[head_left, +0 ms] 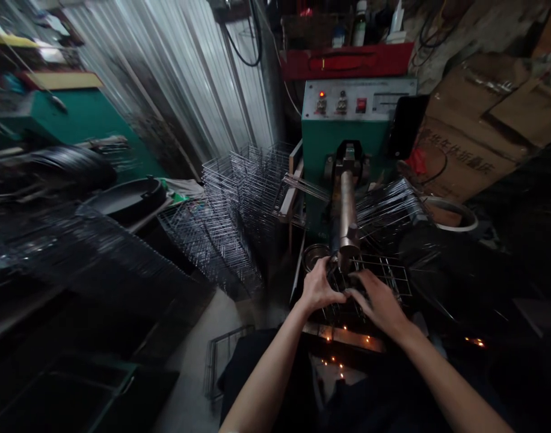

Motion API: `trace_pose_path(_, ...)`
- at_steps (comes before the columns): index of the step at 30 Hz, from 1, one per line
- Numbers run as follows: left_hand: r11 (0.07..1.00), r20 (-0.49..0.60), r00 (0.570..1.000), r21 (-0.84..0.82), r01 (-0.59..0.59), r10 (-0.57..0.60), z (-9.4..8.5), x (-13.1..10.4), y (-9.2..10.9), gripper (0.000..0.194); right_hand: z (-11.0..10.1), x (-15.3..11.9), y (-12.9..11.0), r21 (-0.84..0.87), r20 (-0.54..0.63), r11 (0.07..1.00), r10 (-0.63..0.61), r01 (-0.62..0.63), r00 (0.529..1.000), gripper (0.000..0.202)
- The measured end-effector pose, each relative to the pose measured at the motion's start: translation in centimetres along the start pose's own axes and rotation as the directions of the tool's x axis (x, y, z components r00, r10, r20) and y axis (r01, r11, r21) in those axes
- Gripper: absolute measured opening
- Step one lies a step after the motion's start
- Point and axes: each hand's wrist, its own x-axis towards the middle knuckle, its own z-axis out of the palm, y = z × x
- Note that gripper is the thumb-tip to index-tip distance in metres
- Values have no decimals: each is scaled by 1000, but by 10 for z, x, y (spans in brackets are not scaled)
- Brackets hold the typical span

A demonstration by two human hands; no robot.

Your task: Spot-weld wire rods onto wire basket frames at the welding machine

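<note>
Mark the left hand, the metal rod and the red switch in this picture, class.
Left hand (319,288): head view, on the back of the hand.
Metal rod (347,207): head view, midway along its shaft.
Red switch (361,106): head view, on its front face.

Chinese characters (460,149), 华午休折叠床, ran toward the lower edge of the cardboard box (480,123). The control panel (354,90) was marked too finely to read.

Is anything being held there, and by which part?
Left hand and right hand are at the wire rack; whether or where they grip it is too dark to tell.
</note>
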Motion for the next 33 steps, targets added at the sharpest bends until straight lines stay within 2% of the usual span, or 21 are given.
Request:
trace_pose_path(4,1000,15,1000,14,10,-10,-1,2,-2,107,0,2,4,3,-4,1000,25,-25,1000,24)
trace_pose_path(9,998,11,1000,68,13,-14,-1,0,3,97,3,1,4,32,-47,999,34,-33,998,23)
trace_pose_path(13,997,3,1000,81,18,-19,-3,3,3,100,2,3,3,46,-79,999,21,-17,997,21)
trace_pose_path(17,996,52,999,90,-11,6,-7,9,1,105,0,6,4,36,-92,999,2,1,996,28)
trace_pose_path(24,986,37,999,163,-28,22,-10,8,1,105,1,5,6,30,-94,999,-31,34,995,34)
trace_pose_path(29,981,23,1000,194,2,-7,-14,7,4,102,3,2,5,28,-107,1000,15,-12,994,37)
trace_pose_path(33,984,75,997,180,0,-14,-15,7,5,103,7,0,4,24,-126,999,42,-39,991,42)
